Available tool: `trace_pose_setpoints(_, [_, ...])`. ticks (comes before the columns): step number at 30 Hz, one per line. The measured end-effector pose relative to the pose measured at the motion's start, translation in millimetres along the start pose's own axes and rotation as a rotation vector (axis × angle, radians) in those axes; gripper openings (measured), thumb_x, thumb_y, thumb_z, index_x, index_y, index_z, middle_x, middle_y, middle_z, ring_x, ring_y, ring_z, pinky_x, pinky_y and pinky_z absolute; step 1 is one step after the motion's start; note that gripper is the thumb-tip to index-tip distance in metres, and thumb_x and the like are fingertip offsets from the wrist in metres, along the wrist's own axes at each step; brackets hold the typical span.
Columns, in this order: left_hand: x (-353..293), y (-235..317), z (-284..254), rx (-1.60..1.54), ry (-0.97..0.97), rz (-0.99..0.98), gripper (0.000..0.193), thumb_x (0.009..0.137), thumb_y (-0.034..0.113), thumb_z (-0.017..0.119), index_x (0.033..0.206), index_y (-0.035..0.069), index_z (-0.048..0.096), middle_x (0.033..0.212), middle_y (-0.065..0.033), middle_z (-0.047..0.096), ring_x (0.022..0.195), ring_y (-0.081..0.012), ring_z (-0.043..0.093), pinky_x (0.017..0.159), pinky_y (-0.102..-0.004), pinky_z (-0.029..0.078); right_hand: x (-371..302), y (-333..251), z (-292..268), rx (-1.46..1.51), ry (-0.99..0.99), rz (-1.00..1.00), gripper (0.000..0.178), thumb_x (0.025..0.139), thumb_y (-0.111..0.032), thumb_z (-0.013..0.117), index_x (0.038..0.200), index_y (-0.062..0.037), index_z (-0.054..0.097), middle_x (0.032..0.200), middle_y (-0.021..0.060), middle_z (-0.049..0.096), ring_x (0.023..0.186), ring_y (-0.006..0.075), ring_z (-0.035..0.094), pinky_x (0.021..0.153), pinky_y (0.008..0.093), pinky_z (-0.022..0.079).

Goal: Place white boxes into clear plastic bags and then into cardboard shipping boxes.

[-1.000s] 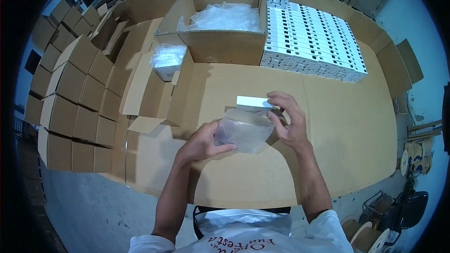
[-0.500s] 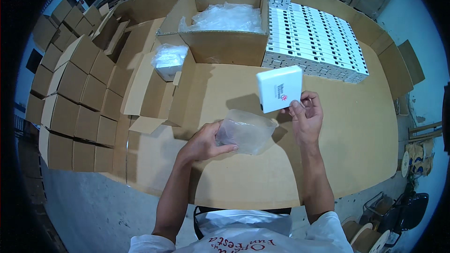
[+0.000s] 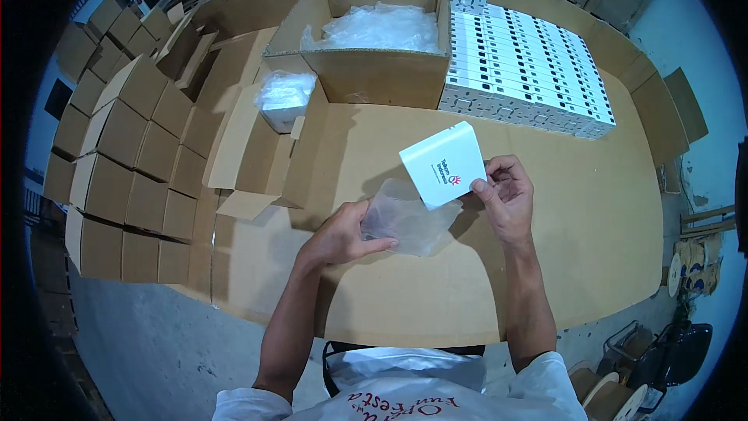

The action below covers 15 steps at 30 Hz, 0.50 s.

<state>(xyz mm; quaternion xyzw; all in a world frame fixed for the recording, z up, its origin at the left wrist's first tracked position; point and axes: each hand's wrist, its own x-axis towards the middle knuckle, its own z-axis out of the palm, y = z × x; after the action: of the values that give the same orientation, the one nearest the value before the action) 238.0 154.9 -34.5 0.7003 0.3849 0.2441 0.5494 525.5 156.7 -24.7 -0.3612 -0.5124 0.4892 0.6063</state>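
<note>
With the left hand point(image 3: 343, 238) pinching the clear plastic bag point(image 3: 409, 218) above the cardboard-covered table point(image 3: 592, 210), the mouth should gape wide while the right hand point(image 3: 506, 195), fingers closed on the flat white square box point(image 3: 444, 164), angles a corner in.

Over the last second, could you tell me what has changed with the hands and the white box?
The right hand picked the small white box up off the cardboard-covered table and now holds it tilted over the clear plastic bag. The left hand kept its grip on the bag. The stacked white boxes and open carton stayed put.
</note>
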Motion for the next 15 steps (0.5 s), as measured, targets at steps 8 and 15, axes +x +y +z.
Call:
trace_pose_setpoints(8, [0.7,-0.9,-1.2,0.02,-0.004,0.011,0.058,0.077,0.021,0.085,0.123,-0.004,0.059,0.109,-0.0176,0.07,0.099,-0.0261,0.067,0.092,-0.039,0.052,-0.2,-6.8,-7.6,0.012,-0.051,-0.014,0.023,0.09,0.002,0.068,0.107,-0.0024,0.053,0.104,0.0093,0.063,0.094,0.0138,0.063,0.077,0.028,0.054])
trace_pose_setpoints(15, [0.2,2.1,0.1,-0.018,0.002,0.032,0.057,0.077,0.018,0.084,0.124,-0.003,0.059,0.109,-0.0173,0.07,0.1,-0.0248,0.067,0.091,-0.0392,0.052,-1.0,-6.6,-0.4,-0.026,-0.105,-0.006,0.023,0.089,0.002,0.069,0.106,-0.002,0.055,0.102,0.009,0.063,0.092,0.0137,0.062,0.079,0.0274,0.054])
